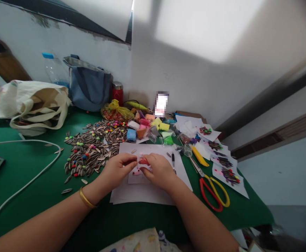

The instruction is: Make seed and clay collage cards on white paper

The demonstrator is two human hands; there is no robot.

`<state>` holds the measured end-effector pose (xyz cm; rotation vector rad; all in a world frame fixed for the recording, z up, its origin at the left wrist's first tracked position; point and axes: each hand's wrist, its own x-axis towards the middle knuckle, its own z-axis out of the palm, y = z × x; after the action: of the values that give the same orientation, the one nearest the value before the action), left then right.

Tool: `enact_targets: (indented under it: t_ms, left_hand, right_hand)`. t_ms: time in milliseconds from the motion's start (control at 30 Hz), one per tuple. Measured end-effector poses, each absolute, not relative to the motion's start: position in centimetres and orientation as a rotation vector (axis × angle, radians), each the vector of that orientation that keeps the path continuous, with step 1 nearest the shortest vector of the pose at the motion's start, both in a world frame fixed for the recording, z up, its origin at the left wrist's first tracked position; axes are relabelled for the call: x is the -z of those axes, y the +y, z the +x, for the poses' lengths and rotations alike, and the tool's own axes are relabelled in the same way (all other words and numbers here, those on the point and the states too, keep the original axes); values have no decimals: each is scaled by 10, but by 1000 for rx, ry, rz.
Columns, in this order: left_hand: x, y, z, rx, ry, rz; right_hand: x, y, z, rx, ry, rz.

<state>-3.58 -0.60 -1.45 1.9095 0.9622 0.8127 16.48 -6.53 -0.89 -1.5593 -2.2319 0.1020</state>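
Over the white paper (153, 194) my two hands meet. My right hand (159, 171) is closed around a small red lump in what looks like clear wrapping (143, 161). The fingers of my left hand (120, 168) are pinched together at the wrapping's left edge. Beneath them lies a smaller white card (134, 179) with pink and dark red dots, partly hidden by my hands. A black pen (173, 159) and a few loose sunflower seeds rest on the paper near the fingers.
To the left spreads a pile of sunflower seeds (92, 147) with coloured beads. Behind are clay packets (144, 127), a phone (161, 104) and a blue bag (89, 84). Right of the paper lie scissors (205, 178), a yellow cutter (199, 156) and decorated cards (230, 175). A white cable (32, 180) crosses the left.
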Motion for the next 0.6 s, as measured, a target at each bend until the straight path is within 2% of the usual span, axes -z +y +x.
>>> enact_targets:
  t_ms: [367, 600]
  left_hand:
    - [12, -8, -38, -663, 917, 2243]
    - [9, -12, -34, -633, 886, 2326]
  right_hand:
    - [7, -62, 162, 82, -2433, -1558]
    - [8, -64, 156, 4, -2473, -1497]
